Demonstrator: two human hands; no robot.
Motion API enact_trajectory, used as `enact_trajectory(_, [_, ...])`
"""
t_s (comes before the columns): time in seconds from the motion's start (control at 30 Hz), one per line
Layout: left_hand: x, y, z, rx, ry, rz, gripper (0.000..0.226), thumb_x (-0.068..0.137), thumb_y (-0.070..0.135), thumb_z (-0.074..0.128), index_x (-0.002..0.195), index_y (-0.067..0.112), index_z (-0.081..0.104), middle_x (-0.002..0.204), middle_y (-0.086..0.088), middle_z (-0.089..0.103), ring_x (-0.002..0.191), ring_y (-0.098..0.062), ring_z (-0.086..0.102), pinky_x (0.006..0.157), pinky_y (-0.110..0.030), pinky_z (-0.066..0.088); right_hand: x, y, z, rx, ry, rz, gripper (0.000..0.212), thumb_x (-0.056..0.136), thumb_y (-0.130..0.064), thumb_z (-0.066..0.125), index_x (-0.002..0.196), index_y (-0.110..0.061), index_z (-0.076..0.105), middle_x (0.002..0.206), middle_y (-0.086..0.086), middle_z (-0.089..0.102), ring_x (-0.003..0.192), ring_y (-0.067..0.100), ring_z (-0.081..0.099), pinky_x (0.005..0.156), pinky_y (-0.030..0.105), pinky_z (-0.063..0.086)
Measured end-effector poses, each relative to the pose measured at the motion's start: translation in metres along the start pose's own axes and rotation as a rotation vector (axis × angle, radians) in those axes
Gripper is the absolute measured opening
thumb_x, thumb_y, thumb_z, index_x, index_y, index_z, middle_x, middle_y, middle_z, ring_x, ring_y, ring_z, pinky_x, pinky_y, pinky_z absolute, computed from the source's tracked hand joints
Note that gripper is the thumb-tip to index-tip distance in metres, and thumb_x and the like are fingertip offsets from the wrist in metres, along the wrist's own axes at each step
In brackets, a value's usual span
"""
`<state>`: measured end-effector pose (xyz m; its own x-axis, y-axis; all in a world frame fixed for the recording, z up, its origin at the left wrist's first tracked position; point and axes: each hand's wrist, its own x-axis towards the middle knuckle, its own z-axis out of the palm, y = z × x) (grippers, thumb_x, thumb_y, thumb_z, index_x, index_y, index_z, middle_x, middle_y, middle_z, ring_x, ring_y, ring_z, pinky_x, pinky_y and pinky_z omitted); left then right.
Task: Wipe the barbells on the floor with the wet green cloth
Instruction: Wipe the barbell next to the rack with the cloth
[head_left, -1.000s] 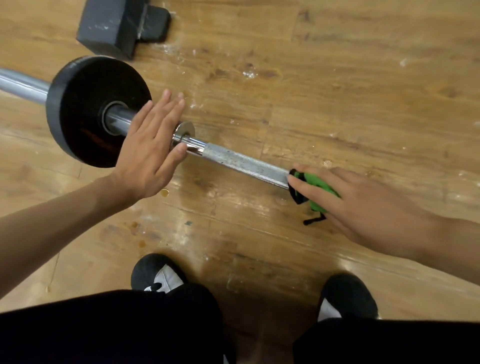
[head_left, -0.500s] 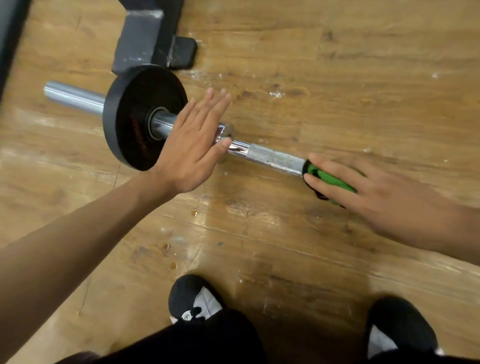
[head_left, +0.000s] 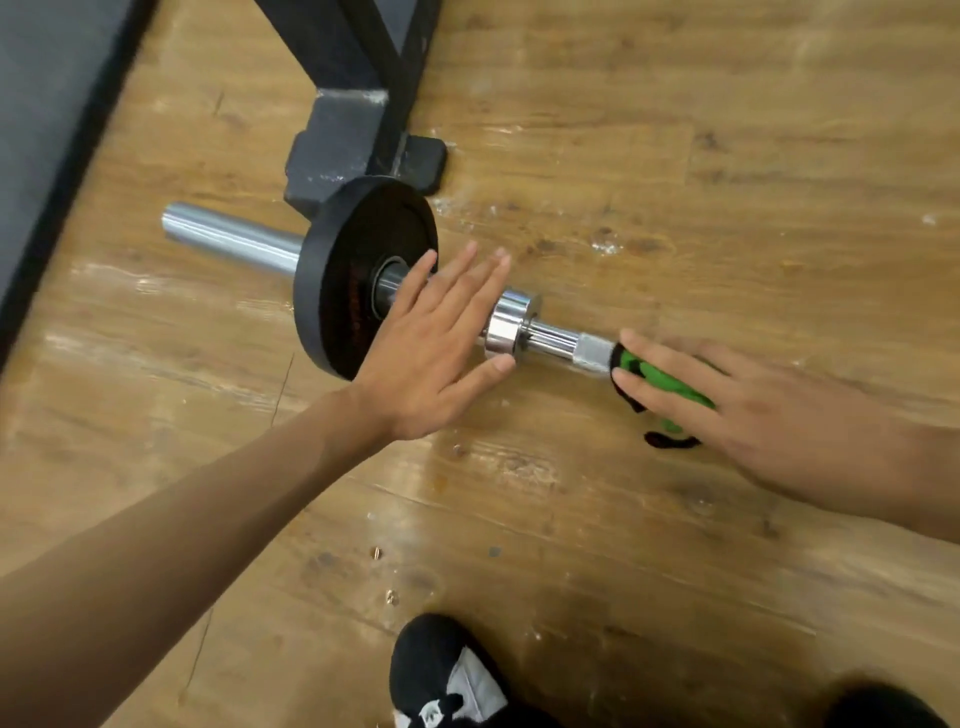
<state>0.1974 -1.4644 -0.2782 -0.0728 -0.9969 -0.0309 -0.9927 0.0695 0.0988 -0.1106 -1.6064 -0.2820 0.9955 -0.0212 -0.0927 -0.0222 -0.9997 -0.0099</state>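
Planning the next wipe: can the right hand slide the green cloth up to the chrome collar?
Probably yes: only bare shaft lies between the green cloth and the chrome collar, though the left hand has its thumb right beside that collar.

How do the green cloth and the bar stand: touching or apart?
Touching. The head view shows the green cloth draped over the bar under the right hand, with no gap.
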Motion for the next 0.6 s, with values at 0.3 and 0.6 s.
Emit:
enact_trajectory(0.3, [0.019,0.000,-0.004,0.026,-0.043,-0.011,0.090,0.102,0.071,0.008,0.165,0.009,0.021,0.171,-0.007,0.027,0.162,-0.022,0.007,0.130,-0.050,0.008,0.046,0.005,0.000,0.076,-0.058,0.064,0.128,0.062,0.007,0.077,0.166,-0.015,0.005,0.172,0.017,0.011,0.129,0.039,0.051,0.086,0.049,0.061])
enact_trajectory(0.6, [0.043,-0.002,-0.002,0.029,-0.022,-0.033,0.098,0.098,0.077,0.005,0.159,0.008,0.037,0.165,-0.008,0.038,0.159,-0.024,0.019,0.129,-0.050,0.012,0.040,0.012,-0.002,-0.033,-0.040,0.143,0.101,0.061,0.008,0.059,0.159,-0.002,0.034,0.162,0.029,0.032,0.119,0.046,0.059,0.082,0.049,0.061])
